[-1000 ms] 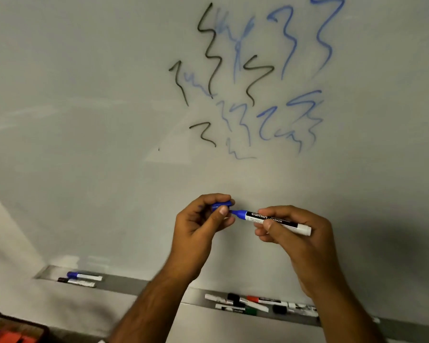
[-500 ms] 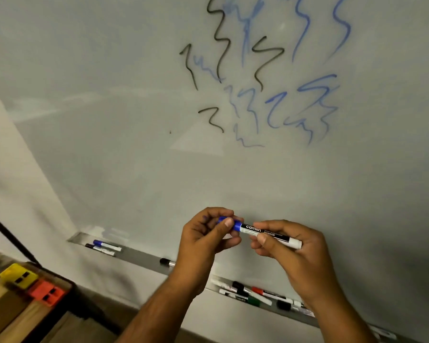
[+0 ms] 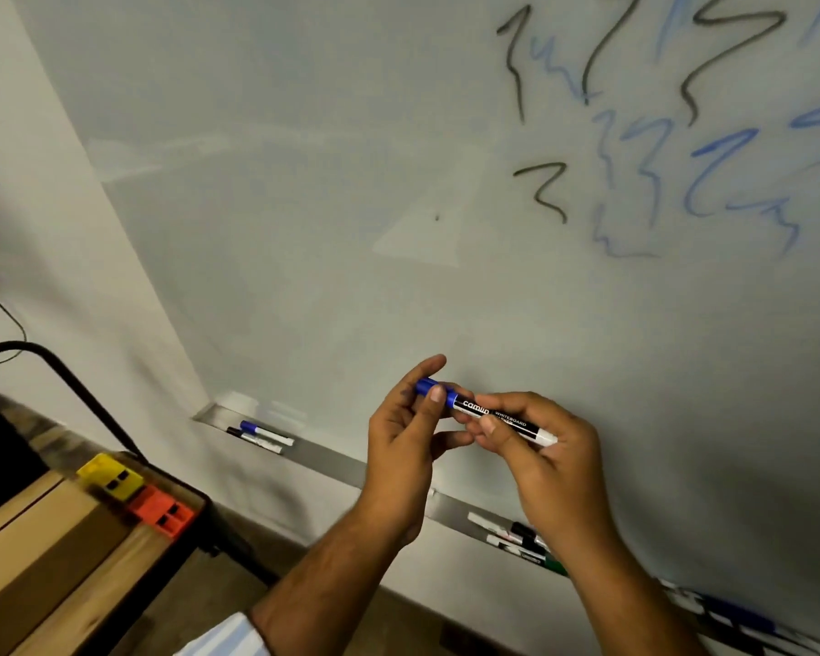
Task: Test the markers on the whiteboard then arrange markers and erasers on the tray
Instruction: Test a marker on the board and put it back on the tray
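A blue whiteboard marker [image 3: 503,415] is held level in front of the whiteboard [image 3: 351,182]. My right hand [image 3: 540,456] grips its black and white barrel. My left hand [image 3: 410,437] pinches the blue cap, which sits on the marker's left end. Black and blue squiggles [image 3: 635,134] cover the board's upper right. The metal tray [image 3: 332,459] runs along the board's bottom edge. Two markers [image 3: 261,435] lie at its left end. Several more markers [image 3: 517,537] lie further right, partly hidden by my right wrist.
A wooden table [image 3: 43,561] stands at the lower left with a yellow block [image 3: 110,475], an orange block [image 3: 162,511] and a cardboard box. A black curved bar [image 3: 91,400] rises beside it. More markers lie blurred at the tray's far right [image 3: 739,617].
The cap was off the tip one second ago and now sits on the marker. My view has swung left and down, bringing the table and blocks into sight.
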